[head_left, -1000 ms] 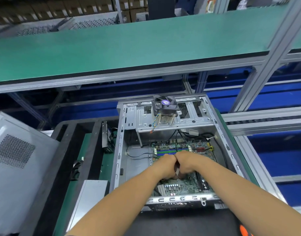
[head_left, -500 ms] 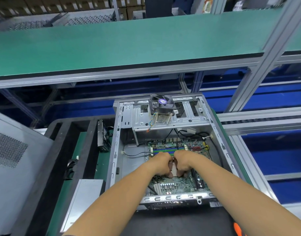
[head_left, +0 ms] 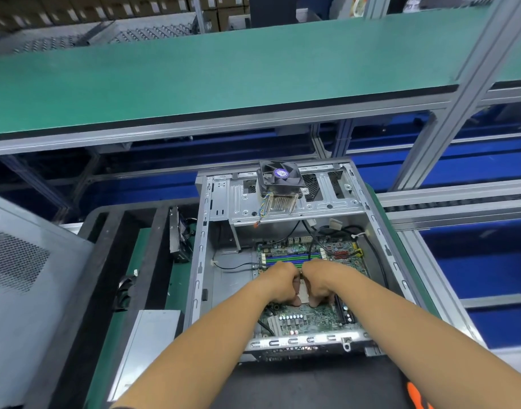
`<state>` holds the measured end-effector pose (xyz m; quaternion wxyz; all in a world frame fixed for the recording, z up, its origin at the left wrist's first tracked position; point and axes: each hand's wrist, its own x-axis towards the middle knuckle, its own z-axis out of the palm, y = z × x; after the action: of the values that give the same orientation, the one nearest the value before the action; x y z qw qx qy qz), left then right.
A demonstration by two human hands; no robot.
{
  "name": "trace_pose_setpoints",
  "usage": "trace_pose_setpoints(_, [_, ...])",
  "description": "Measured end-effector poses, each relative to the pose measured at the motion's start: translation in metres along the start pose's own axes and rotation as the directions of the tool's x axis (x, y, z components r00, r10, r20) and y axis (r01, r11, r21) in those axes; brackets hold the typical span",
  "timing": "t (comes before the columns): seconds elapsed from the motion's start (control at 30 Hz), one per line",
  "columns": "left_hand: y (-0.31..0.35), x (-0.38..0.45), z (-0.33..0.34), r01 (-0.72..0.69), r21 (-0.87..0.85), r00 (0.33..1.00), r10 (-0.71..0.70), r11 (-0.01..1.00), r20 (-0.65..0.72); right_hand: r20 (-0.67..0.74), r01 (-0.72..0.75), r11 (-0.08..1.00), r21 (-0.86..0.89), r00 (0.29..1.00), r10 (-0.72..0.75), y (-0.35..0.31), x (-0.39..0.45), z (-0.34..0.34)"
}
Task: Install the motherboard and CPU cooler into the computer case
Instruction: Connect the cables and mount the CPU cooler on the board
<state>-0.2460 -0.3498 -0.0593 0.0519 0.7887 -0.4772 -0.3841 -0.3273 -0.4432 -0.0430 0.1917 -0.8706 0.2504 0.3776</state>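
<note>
Green shelf (head_left: 224,75): stretching wide across twelve o'clock, up on a grey aluminium frame (head_left: 448,113).
Grey side panel (head_left: 26,290): leaning in at nine o'clock, its mesh vent facing us.
Black tray (head_left: 129,261): sitting at eight o'clock, green mat inside.
Silver box (head_left: 147,343): lying flat at seven o'clock.
Cardboard boxes (head_left: 76,10): stacked away at eleven o'clock.

The motherboard (head_left: 308,318) is green with blue and green memory slots (head_left: 291,258), set in a bare silver-grey computer case (head_left: 200,261). The CPU cooler (head_left: 278,184) has a black fan with a purple hub label. Behind runs a green shelf (head_left: 224,75); a grey side panel (head_left: 23,276) shows a dotted vent grid.
</note>
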Motion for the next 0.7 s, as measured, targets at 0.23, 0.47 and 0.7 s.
trace_pose_setpoints(0.23, [0.000,0.002,0.001,-0.016,0.016,1.000,0.016,1.000,0.004,-0.076,0.064,0.993,-0.096,0.995,-0.071,-0.001,-0.005,0.002])
trace_pose_setpoints(0.47, [0.010,-0.009,-0.006,-0.039,0.029,0.997,0.041,0.999,-0.061,-0.024,0.057,0.994,-0.094,0.998,-0.059,-0.016,-0.025,-0.014])
trace_pose_setpoints(0.7, [0.047,-0.060,-0.078,-0.265,-0.061,0.921,0.234,0.962,-0.312,-0.056,0.127,0.989,-0.075,0.990,-0.131,-0.023,-0.100,-0.091])
